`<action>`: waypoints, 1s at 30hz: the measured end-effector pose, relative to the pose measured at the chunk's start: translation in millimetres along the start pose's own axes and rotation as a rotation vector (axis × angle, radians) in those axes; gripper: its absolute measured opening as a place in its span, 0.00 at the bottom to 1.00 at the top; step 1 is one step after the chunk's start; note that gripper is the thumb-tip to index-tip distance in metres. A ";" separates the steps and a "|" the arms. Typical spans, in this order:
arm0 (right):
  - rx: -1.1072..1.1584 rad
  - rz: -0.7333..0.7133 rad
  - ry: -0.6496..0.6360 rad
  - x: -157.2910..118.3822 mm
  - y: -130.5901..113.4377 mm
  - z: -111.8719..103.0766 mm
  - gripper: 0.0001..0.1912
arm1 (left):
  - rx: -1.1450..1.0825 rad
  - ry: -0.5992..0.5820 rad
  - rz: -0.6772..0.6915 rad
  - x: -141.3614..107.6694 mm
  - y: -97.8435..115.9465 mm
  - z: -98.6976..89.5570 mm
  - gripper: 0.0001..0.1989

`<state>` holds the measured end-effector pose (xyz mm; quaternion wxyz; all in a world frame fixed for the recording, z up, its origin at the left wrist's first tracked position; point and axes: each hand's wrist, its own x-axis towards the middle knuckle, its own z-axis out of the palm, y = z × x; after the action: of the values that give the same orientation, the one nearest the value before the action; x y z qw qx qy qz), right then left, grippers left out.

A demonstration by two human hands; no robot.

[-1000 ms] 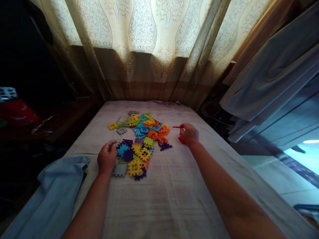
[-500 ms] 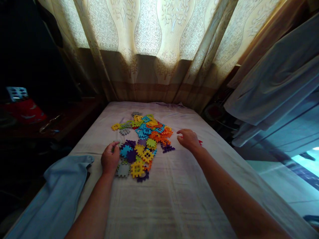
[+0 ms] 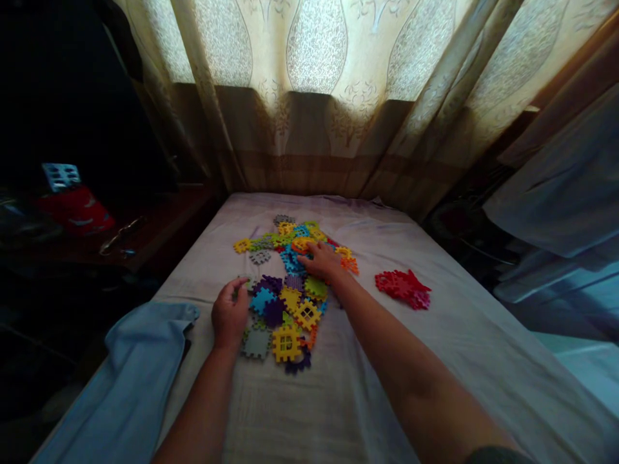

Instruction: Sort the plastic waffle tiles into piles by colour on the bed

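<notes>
Flat interlocking plastic pieces in yellow, blue, purple, green, grey and orange lie in a loose heap, with a yellow window piece (image 3: 286,343) at its near end. My right hand (image 3: 321,261) reaches over the upper part of the heap, fingers spread, its fingertips at an orange piece (image 3: 302,244). At the heap's left edge my left hand (image 3: 231,312) rests with fingers curled and the thumb and forefinger near a pale green piece; whether it grips that piece is unclear. A separate pile of red pieces (image 3: 402,287) lies to the right.
The pieces lie on a bed-like surface with a pale sheet (image 3: 387,374). A blue cloth (image 3: 140,367) hangs over its left edge. Beyond are curtains (image 3: 309,138); a red container (image 3: 77,211) stands at left.
My right hand has moved left from the red pieces onto the heap, uncovering the red pile. My left hand stays beside the heap. The camera view has shifted.
</notes>
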<state>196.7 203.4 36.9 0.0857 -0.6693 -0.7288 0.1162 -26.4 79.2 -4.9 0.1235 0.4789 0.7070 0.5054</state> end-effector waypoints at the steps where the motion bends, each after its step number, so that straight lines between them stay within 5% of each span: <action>1: -0.003 -0.040 -0.003 -6.6 -9.0 2.8 0.32 | -0.002 0.001 0.000 0.0 -0.1 0.3 0.17; 7: 0.008 -0.324 -0.037 -56.1 -49.6 4.9 0.32 | -0.002 0.015 0.018 -0.3 -0.7 1.1 0.17; 11: 0.116 -0.455 -0.072 -55.9 -46.5 -10.8 0.30 | -0.005 0.024 0.021 0.2 -0.7 0.7 0.17; 15: 0.054 -0.206 0.067 -12.3 -11.0 -28.1 0.20 | -0.004 0.019 0.024 0.4 0.4 -0.2 0.16; 19: -0.137 0.049 0.071 26.4 39.0 -31.6 0.20 | -0.001 0.000 0.019 0.0 1.7 -1.0 0.15; 23: -0.181 0.129 0.059 28.6 68.2 -24.0 0.19 | 0.000 0.007 0.017 0.2 1.2 -0.6 0.15; 30: -0.127 0.228 0.004 27.7 75.5 -27.6 0.22 | -0.014 -0.001 0.022 0.4 0.9 0.4 0.15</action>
<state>274.1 238.3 41.0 0.0309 -0.7523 -0.6536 0.0774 -25.9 79.8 -4.2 0.1215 0.4859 0.6983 0.5115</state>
